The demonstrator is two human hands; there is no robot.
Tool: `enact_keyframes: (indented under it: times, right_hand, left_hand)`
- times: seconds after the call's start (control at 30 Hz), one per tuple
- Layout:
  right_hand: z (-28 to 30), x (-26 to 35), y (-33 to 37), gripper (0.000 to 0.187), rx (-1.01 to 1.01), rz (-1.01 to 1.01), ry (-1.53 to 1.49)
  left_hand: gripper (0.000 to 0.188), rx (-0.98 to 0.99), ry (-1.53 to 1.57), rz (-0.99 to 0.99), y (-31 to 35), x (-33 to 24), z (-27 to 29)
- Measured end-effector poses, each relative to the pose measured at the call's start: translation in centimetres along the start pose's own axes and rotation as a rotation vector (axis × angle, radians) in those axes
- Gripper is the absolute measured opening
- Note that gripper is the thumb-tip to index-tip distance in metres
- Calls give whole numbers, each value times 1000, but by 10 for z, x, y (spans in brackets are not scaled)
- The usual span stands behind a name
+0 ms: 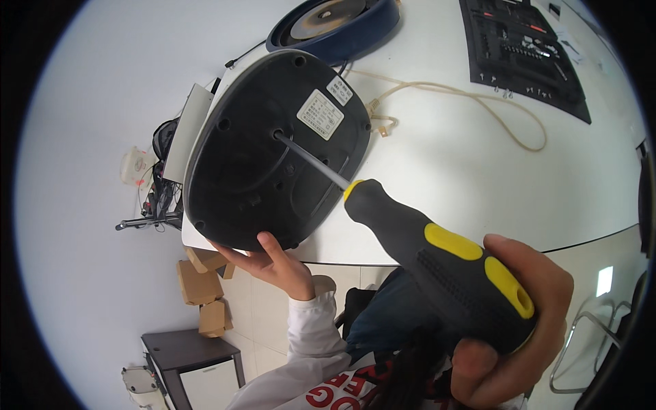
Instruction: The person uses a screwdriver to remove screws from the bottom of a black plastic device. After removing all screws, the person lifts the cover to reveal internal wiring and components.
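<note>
A black-bottomed appliance base [239, 164] with a pale rim is tipped up on the white table, its underside and two white labels facing me. My left hand [277, 266] grips its lower edge, thumb on the black underside and fingers behind. In my right hand [526, 321] is a large screwdriver [437, 253] with a black and yellow handle, the fingers wrapped round the handle's end. Its metal shaft runs up to the left, and the tip sits in a recessed hole of the underside. Whether a screw is in that hole is hidden.
Behind the base lies a round dark blue part [393, 24] with a metal disc. A beige power cord [478, 96] loops across the white table [437, 164]. At the far right is a black tool mat [526, 55] with bits and small screws. Cardboard boxes [198, 280] stand beyond the table's left edge.
</note>
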State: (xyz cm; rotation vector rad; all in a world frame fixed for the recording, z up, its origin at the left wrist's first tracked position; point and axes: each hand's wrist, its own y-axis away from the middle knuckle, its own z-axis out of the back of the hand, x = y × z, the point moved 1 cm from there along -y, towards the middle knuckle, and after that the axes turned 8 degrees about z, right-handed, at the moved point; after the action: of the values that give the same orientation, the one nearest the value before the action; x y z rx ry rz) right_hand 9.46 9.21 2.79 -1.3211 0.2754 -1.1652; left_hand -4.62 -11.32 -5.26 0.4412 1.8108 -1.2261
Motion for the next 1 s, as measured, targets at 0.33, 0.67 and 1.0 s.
enact_keyframes:
  times: [0.33, 0.67, 1.0]
  right_hand:
    - [3, 42, -15, 52, 221, -238, 4]
    - [5, 40, -29, 49, 240, -179, -119]
    - [-11, 25, -13, 43, 41, 142, -184]
  left_hand:
    - [78, 60, 47, 20, -1, 4, 9]
    - [74, 81, 56, 67, 0, -6, 2]
    - [79, 55, 68, 62, -1, 0, 5]
